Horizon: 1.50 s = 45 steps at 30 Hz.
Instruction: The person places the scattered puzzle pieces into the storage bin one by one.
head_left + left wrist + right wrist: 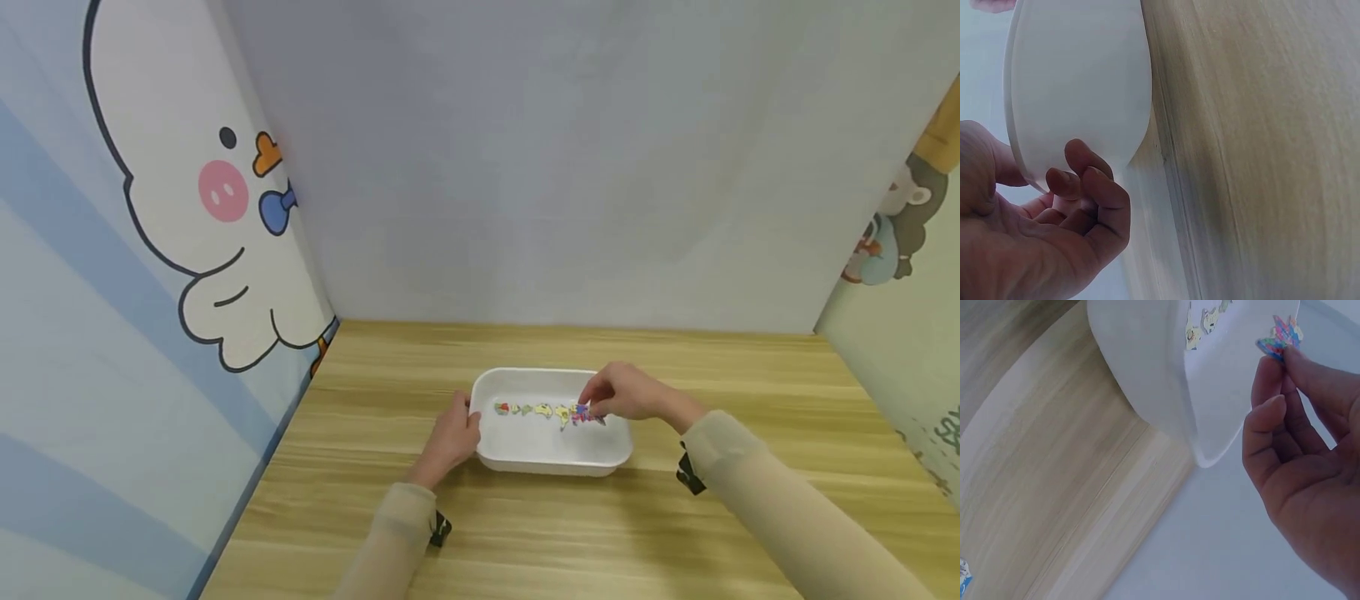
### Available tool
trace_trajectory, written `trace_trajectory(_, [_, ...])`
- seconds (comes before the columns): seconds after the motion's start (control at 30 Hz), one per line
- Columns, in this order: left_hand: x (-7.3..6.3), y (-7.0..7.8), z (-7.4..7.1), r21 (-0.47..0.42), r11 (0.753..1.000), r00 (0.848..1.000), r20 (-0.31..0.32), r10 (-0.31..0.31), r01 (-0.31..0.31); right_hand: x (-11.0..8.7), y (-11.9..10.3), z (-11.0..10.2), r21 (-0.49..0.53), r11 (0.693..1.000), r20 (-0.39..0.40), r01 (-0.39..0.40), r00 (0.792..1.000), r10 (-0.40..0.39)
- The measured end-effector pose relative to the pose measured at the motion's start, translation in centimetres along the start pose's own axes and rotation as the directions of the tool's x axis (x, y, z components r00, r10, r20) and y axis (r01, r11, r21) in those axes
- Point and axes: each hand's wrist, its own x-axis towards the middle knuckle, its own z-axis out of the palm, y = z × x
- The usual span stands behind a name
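A white rectangular tray (525, 446) lies on the wooden table. My left hand (451, 435) grips its left end; in the left wrist view the thumb is at the rim and curled fingers lie against the outer wall (1079, 75). My right hand (630, 393) is over the tray's right end. Between thumb and index finger it pinches a small flat cut-out piece (1284, 336), blue, pink and green, possibly a sticker. Several small colourful cut-out pieces (543, 410) lie in a row across the tray; the fingers partly hide the row's right end.
The wooden tabletop (390, 367) extends around the tray. Behind it hangs a plain grey-white curtain (562, 167). A cartoon-printed cloth (172, 167) borders the left side, and another printed cloth (915, 333) the right. Both forearms wear light sleeves (787, 492) with dark wrist straps.
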Motion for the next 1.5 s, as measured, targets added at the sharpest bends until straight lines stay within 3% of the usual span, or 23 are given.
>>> trace_trajectory(0.2, [0.1, 0.0, 0.1, -0.009, 1.0, 1.0, -0.01, -0.028, 0.028, 1.5, -0.7, 1.1, 0.014, 1.0, 0.008, -0.003, 1.0, 0.002])
trace_trajectory(0.43, [0.2, -0.1, 0.1, -0.007, 1.0, 1.0, -0.018, -0.012, 0.012, 2.7, -1.0, 2.3, 0.015, 0.999, 0.02, -0.043, 0.999, 0.043])
trace_trajectory(0.63, [0.1, -0.2, 0.3, 0.002, 1.0, 1.0, -0.023, -0.01, 0.01, 3.4, -1.2, 3.2, -0.07, 0.995, 0.007, -0.072, 0.997, 0.073])
trace_trajectory(0.9, [0.0, -0.1, 0.2, -0.001, 1.0, 1.0, -0.026, 0.004, -0.005, 4.7, -1.3, 4.6, -0.147, 0.989, 0.017, -0.03, 0.999, 0.033])
trace_trajectory(1.5, [-0.1, 0.1, 0.2, 0.014, 1.0, 1.0, -0.02, 0.016, -0.016, 7.1, -2.1, 7.7, -0.133, 0.99, 0.044, -0.038, 0.998, 0.045])
